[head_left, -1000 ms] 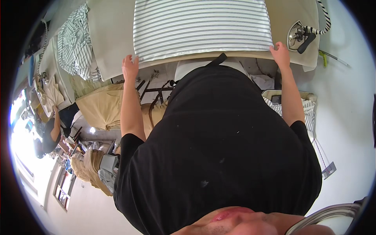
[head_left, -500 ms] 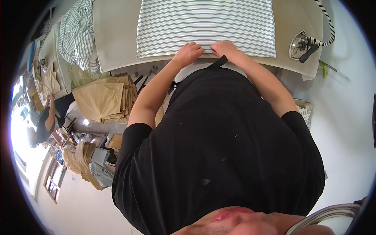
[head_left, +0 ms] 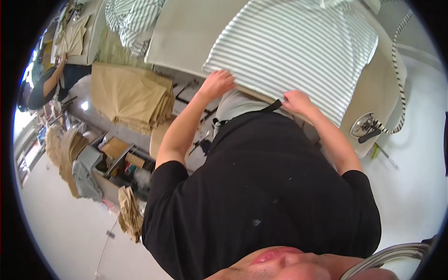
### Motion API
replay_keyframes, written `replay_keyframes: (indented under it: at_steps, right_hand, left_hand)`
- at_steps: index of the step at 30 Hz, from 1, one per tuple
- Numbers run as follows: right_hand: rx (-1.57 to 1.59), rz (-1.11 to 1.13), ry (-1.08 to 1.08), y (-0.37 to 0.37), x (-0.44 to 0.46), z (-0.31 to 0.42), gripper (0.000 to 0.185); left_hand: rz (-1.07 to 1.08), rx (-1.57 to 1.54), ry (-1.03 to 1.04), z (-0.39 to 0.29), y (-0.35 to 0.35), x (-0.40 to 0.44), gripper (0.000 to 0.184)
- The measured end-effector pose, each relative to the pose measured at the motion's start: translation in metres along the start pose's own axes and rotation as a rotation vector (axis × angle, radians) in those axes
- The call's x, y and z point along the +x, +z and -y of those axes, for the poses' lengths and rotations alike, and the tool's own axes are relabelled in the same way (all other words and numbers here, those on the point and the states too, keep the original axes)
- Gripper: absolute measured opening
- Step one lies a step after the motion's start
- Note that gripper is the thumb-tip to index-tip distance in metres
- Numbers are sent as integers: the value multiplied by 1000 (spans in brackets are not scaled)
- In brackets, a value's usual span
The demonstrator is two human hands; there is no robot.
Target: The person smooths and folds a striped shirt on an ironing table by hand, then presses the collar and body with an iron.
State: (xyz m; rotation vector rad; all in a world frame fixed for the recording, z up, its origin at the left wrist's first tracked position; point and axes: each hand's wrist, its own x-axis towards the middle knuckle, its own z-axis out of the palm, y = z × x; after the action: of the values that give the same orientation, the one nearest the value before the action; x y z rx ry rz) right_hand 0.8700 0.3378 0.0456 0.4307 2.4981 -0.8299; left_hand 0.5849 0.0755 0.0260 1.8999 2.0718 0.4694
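Note:
A white garment with dark stripes, which looks like a shirt (head_left: 294, 51), lies spread over the padded ironing table (head_left: 179, 32). My left hand (head_left: 218, 85) has its fingers curled on the near left part of the shirt's hem, at the table edge. Further right, my right hand (head_left: 297, 101) pinches the same near hem, its thumb and fingers pressed together. A white folded part shows at the garment's far end. On the table's right corner rests a metal iron (head_left: 363, 126) with a black handle, apart from both hands.
A black-and-white striped hose (head_left: 402, 93) runs from the iron. Left are a crumpled striped garment (head_left: 133, 23) and a stack of folded tan cloth (head_left: 126, 93). A person (head_left: 46, 86) works at another table. Shelves with boxes (head_left: 116, 148) stand behind me on the left.
The view has turned, so the table now slants down to the right. My hands have moved farther apart along the hem, and the garment's far end has come into view.

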Motion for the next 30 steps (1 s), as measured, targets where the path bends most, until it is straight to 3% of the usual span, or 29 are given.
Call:
replay_keyframes:
  at_steps: [1, 3, 6, 7, 10, 17, 19, 24, 26, 30]
  right_hand:
    - [18, 73, 48, -11, 13, 9, 23]
    - [13, -31, 94, -52, 65, 31, 26]
    - [118, -262, 84, -127, 161, 61, 25]
    - [126, -358, 58, -148, 196, 67, 25]
    - [-154, -443, 131, -202, 285, 88, 20]
    - [-690, -170, 77, -242, 403, 77, 17]
    - [-811, -79, 49, -242, 415, 59, 20]
    - [-779, -62, 61, -280, 382, 55, 21]
    - [-577, -186, 132, -298, 345, 60, 20]
    - [-451, -316, 98, -290, 300, -7, 25]
  left_hand:
    - [-101, -57, -55, 8, -9, -5, 21]
    - [-210, -133, -106, 26, -20, -12, 21]
    - [-294, -276, -600, 53, -43, -15, 26]
    - [-300, -285, -600, 61, -45, -17, 26]
    - [25, -412, -660, 81, -44, -14, 33]
    - [126, -334, -658, 79, -40, -7, 37]
    - [147, -348, -670, 80, -42, -7, 37]
    - [107, -455, -665, 92, -47, -13, 36]
    - [104, -457, -641, 96, -44, -15, 36]
    - [122, -451, -651, 95, -43, -15, 36]
